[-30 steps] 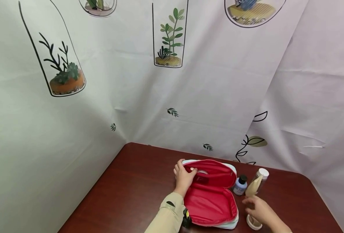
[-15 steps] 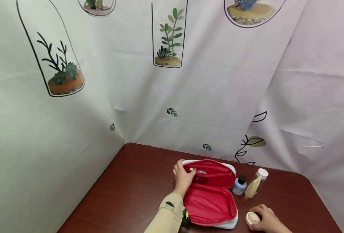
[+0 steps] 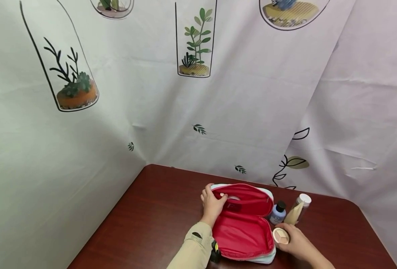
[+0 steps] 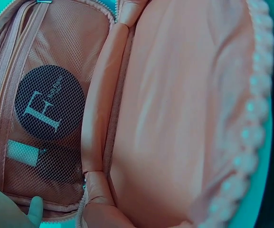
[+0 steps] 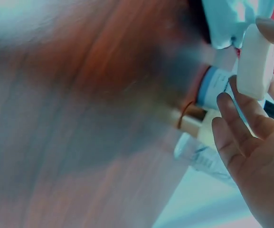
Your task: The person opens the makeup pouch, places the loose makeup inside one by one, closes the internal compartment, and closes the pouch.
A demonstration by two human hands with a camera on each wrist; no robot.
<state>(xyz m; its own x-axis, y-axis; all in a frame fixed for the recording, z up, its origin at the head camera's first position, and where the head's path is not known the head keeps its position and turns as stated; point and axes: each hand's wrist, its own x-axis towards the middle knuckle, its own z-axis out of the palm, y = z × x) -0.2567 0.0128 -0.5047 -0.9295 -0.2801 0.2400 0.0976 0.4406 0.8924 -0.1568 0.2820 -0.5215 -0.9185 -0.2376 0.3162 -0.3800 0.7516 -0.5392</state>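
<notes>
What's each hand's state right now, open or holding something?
Left hand: holding the edge of the red-lined pouch, thumb inside.
Right hand: holding the round compact.

I see a pale, creased backdrop cloth [image 3: 245, 101] hanging behind a reddish-brown wood-grain table [image 3: 128, 213] with rounded corners. Printed terrariums [image 3: 196, 48] run across the cloth's upper part, leaf sprigs [image 3: 200, 129] lower down.
</notes>
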